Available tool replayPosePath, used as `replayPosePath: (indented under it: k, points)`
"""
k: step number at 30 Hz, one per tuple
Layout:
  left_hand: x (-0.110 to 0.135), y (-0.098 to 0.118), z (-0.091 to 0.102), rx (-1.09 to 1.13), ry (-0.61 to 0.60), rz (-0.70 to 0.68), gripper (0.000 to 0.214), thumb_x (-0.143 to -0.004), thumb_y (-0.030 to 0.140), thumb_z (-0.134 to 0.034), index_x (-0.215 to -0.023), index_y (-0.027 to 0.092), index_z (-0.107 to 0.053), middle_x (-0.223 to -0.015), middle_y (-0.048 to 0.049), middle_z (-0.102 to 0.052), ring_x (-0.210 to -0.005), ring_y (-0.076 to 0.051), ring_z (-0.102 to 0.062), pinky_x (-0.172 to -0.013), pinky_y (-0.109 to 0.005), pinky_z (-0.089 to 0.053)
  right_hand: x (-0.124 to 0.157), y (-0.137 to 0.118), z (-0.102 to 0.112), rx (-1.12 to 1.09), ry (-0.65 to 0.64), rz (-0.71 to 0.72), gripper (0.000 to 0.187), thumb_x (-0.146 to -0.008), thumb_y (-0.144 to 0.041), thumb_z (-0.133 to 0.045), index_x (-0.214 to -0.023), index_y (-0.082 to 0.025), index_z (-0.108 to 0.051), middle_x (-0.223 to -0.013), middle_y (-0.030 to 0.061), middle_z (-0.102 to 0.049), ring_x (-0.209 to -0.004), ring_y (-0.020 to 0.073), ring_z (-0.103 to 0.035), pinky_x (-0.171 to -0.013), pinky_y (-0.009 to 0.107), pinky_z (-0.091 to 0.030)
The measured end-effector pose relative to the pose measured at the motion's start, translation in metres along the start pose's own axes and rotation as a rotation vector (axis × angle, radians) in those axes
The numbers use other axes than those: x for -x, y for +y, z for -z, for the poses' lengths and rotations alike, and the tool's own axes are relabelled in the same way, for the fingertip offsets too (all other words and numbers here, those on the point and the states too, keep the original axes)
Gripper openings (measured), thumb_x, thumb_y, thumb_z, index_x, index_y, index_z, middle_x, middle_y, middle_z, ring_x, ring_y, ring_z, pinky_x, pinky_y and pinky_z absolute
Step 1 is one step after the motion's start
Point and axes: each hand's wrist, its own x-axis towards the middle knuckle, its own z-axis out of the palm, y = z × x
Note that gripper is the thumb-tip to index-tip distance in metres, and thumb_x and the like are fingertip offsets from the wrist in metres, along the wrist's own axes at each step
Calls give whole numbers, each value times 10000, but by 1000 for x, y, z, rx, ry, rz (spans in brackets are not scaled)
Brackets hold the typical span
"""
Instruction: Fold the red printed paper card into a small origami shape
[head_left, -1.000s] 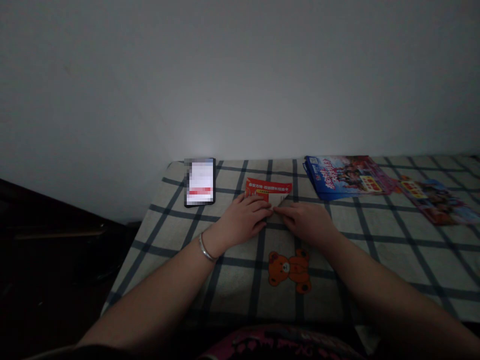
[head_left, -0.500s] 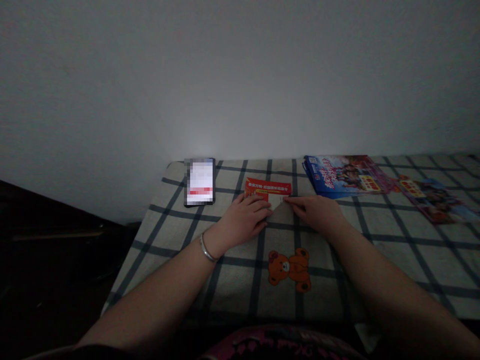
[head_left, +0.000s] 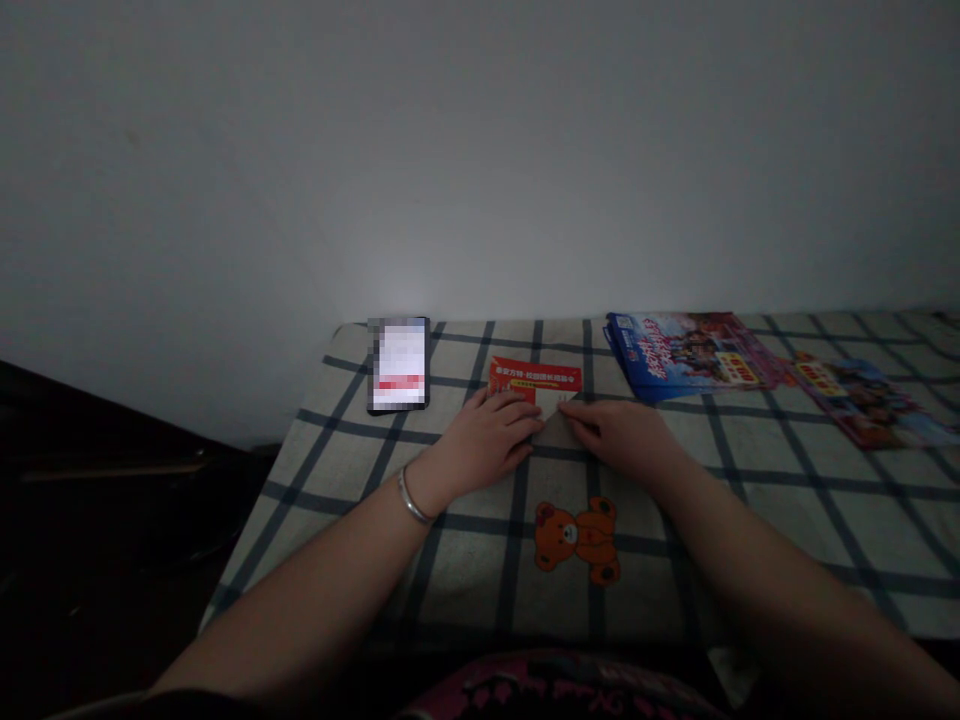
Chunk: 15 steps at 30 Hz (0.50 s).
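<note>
A red printed leaflet (head_left: 541, 375) with a white folded corner flap (head_left: 548, 401) lies on the checked tablecloth. My left hand (head_left: 491, 438) rests flat on the leaflet's left and lower part, its fingers stretched out, covering some of the print. A silver bangle (head_left: 411, 496) circles that wrist. At the right edge of the white flap, my right hand (head_left: 619, 432) has thumb and fingers pressed together on the paper; the fingertips hide its slanted edge in part.
A lit phone (head_left: 400, 365) lies left of the leaflet, its screen blurred out. Blue and pink brochures (head_left: 682, 355) lie to the right, with another brochure (head_left: 874, 395) beyond. The tablecloth (head_left: 450, 560) carries a printed teddy bear (head_left: 576, 540). A wall (head_left: 525, 160) borders the table's far side.
My right fingertips have slid a little left and toward me along the flap's edge, uncovering the leaflet's right corner. My left hand stays in place.
</note>
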Motion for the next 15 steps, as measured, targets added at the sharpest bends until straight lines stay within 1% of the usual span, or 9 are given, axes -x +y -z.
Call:
replayPosePath:
  k: [3,5,9,12,15]
  points:
    - [0,0,1,-13,-8,-2,320,-931,332,-554,-1239,254,-588,-1336,-28,-583,-1288,-255,-448,-1058,-470,-332,3,-10,1,-31,-14,108,348,-954,-348,-442,-1231,-347,-654,-1016,18,-759,-875,221,-704,-689,309,-494]
    - [0,0,0,-16,-7,-8,321,-934,332,-546,-1242,252,-590,-1335,-37,-580,-1289,-255,-446,-1065,-475,-327,4,-13,1,-28,-2,103,341,-952,-348,-448,-1219,-352,-661,-1000,16,-762,-855,218,-706,-670,301,-489]
    - [1,-1,1,-5,-4,-23,280,-935,330,-543,-1199,262,-607,-1343,-29,-570,-1297,-255,-438,-1074,-483,-316,1,-6,1,-11,6,12,355,-956,-383,-437,-1247,-388,-639,-1048,13,-755,-889,225,-704,-664,304,-497]
    - [2,-2,1,13,-3,-26,252,-936,318,-541,-1172,263,-611,-1352,-26,-562,-1292,-254,-444,-1057,-473,-336,-2,4,1,27,26,-109,371,-961,-415,-419,-1265,-387,-630,-1065,29,-752,-896,233,-704,-669,313,-507]
    - [2,-2,2,23,-3,-30,195,-932,284,-533,-1097,250,-632,-1349,-19,-564,-1289,-250,-447,-1056,-470,-336,-5,10,2,30,17,-185,372,-958,-431,-415,-1251,-389,-642,-1072,37,-751,-897,249,-707,-670,332,-516]
